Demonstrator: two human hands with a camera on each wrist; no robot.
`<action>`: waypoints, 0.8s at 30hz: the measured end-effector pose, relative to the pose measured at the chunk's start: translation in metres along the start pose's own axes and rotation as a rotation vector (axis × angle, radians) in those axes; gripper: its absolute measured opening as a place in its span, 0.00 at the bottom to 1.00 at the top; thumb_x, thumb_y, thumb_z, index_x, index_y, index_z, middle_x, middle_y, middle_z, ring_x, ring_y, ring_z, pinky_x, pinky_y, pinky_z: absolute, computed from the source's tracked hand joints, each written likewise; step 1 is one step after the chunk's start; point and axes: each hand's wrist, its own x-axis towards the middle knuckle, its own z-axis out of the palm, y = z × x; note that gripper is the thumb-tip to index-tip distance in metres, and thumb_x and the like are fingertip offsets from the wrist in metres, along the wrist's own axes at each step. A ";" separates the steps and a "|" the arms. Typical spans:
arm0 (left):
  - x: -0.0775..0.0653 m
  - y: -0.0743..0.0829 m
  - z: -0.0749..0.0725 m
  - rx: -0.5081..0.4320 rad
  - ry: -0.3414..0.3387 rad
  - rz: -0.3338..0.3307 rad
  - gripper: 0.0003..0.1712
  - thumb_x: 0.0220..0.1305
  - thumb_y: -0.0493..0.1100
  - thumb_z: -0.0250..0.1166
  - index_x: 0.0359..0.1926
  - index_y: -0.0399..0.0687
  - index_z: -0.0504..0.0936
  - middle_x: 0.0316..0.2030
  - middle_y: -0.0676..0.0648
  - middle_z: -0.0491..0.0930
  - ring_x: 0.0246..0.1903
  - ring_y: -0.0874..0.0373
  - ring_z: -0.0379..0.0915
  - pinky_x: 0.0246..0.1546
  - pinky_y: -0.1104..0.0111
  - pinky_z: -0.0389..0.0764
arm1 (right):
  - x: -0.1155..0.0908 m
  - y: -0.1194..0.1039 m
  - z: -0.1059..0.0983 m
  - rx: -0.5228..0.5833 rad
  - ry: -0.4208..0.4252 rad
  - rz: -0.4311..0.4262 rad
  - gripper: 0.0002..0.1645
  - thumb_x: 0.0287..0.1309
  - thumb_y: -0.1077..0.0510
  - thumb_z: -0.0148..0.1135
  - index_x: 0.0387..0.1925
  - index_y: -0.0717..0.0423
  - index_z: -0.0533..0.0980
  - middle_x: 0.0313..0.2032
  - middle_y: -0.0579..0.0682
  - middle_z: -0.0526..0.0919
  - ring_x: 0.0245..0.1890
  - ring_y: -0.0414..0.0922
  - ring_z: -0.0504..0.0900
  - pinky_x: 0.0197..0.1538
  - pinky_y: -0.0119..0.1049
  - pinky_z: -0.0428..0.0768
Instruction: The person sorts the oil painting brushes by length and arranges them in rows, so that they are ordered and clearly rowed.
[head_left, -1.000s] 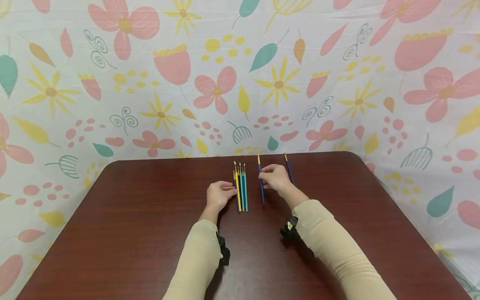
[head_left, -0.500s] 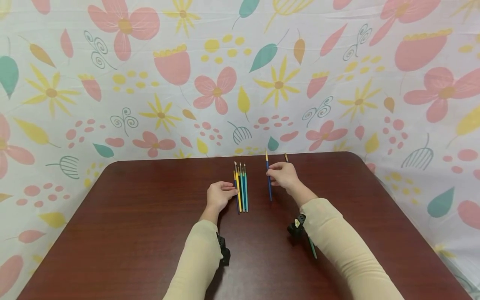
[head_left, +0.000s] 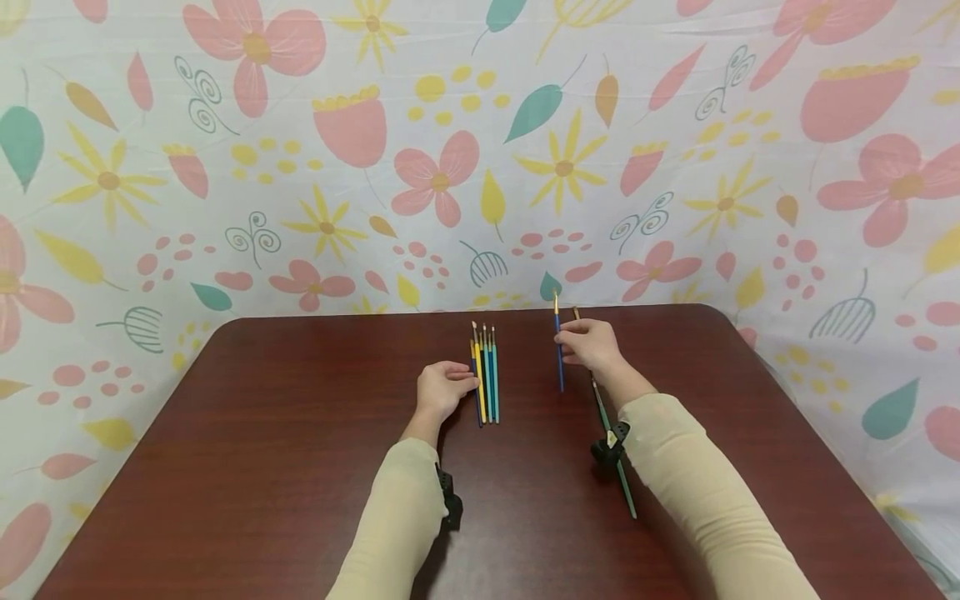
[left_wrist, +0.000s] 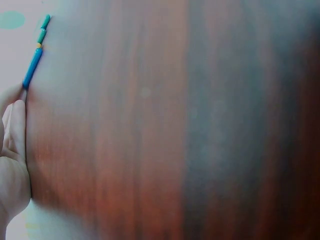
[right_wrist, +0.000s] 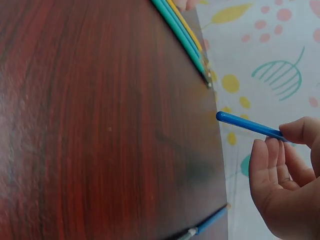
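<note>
Presently: right hand (head_left: 592,342), fingers pinching one blue paintbrush (head_left: 560,373); left hand (head_left: 439,389), fingers at brush row (head_left: 494,377) on tabletop (head_left: 300,425), pinching or not unclear.

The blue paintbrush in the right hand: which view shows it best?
The head view: the blue paintbrush, pinched by the right hand, shows from bristles to handle end. The right wrist view shows only part of its handle; the left wrist view, nothing of it.
</note>
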 end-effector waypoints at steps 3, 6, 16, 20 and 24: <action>0.000 0.000 0.000 -0.004 0.002 -0.001 0.17 0.52 0.41 0.72 0.44 0.41 0.84 0.39 0.44 0.86 0.37 0.54 0.84 0.36 0.66 0.83 | 0.003 0.002 -0.004 0.006 0.004 0.006 0.24 0.61 0.60 0.57 0.57 0.66 0.72 0.50 0.63 0.77 0.33 0.39 0.80 0.47 0.45 0.82; 0.000 0.000 0.000 -0.010 0.001 -0.003 0.17 0.52 0.40 0.72 0.44 0.41 0.83 0.39 0.43 0.86 0.38 0.54 0.84 0.36 0.66 0.83 | 0.006 0.004 -0.009 -0.003 0.014 0.011 0.24 0.61 0.59 0.56 0.58 0.66 0.72 0.52 0.64 0.75 0.34 0.39 0.80 0.47 0.44 0.83; 0.001 0.001 -0.001 -0.009 0.001 -0.001 0.16 0.52 0.41 0.72 0.43 0.41 0.84 0.39 0.44 0.86 0.37 0.54 0.83 0.36 0.66 0.83 | 0.018 0.011 -0.025 -0.010 0.050 0.003 0.24 0.60 0.60 0.56 0.57 0.67 0.72 0.42 0.57 0.79 0.28 0.35 0.78 0.43 0.41 0.84; 0.002 0.000 -0.001 -0.006 0.000 -0.004 0.16 0.52 0.41 0.72 0.43 0.42 0.84 0.39 0.44 0.86 0.37 0.55 0.84 0.36 0.66 0.83 | 0.022 0.015 -0.032 -0.001 0.060 0.007 0.25 0.60 0.60 0.56 0.57 0.69 0.72 0.37 0.55 0.80 0.27 0.35 0.79 0.41 0.39 0.84; 0.002 0.000 0.000 0.004 -0.002 -0.005 0.16 0.52 0.41 0.72 0.43 0.42 0.84 0.39 0.44 0.86 0.38 0.55 0.83 0.36 0.66 0.83 | 0.025 0.018 -0.039 -0.003 0.070 0.013 0.25 0.60 0.60 0.55 0.58 0.70 0.71 0.43 0.63 0.80 0.27 0.37 0.80 0.44 0.42 0.84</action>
